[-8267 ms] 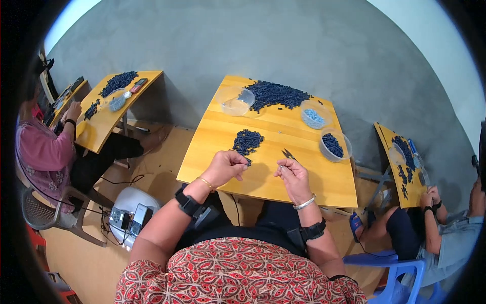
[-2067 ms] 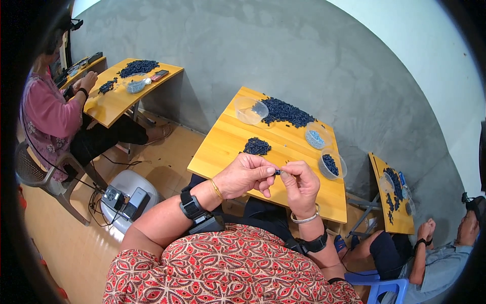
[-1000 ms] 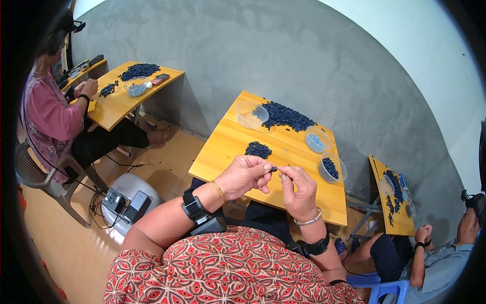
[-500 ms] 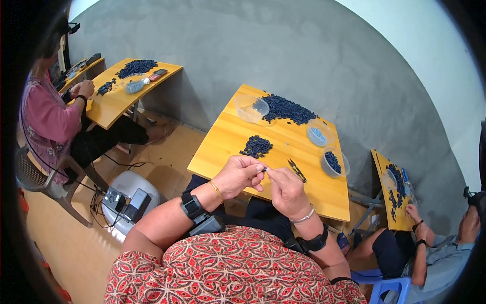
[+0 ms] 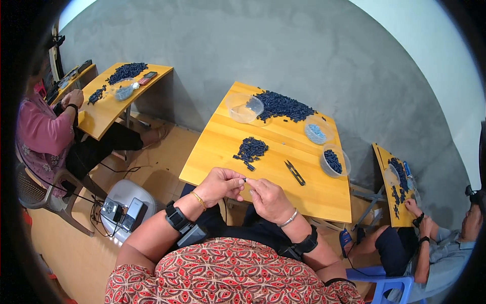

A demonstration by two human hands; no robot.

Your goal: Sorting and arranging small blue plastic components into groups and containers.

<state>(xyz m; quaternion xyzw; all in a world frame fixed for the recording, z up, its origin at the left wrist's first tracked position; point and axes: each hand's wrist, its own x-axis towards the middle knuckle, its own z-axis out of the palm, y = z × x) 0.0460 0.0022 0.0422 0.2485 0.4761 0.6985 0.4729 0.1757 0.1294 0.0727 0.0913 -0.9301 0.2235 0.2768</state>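
Observation:
My left hand (image 5: 221, 184) pinches a small dark piece (image 5: 245, 180) between thumb and fingers, over the near edge of the wooden table (image 5: 212, 162). My right hand (image 5: 271, 200) meets it there, its fingertips pressed together at the same piece; whether they hold something of their own is too small to tell. Just beyond my hands lies a small pile of dark blue, short tube-like pieces (image 5: 251, 151). Right of that pile, a pair of black thread snips (image 5: 294, 173) rests on the tabletop.
A big heap of the dark pieces (image 5: 286, 105) covers the table's far side. Around it stand a clear bowl (image 5: 244, 108), a bowl of light blue bits (image 5: 317, 133) and a tub of dark pieces (image 5: 334, 161). People work at tables left (image 5: 109, 109) and right (image 5: 402, 213). Devices sit on a stool (image 5: 120, 195).
Both hands have come lower and nearer to me, still together at the small piece. The view has shifted slightly. The person at left has drawn their hands back a little.

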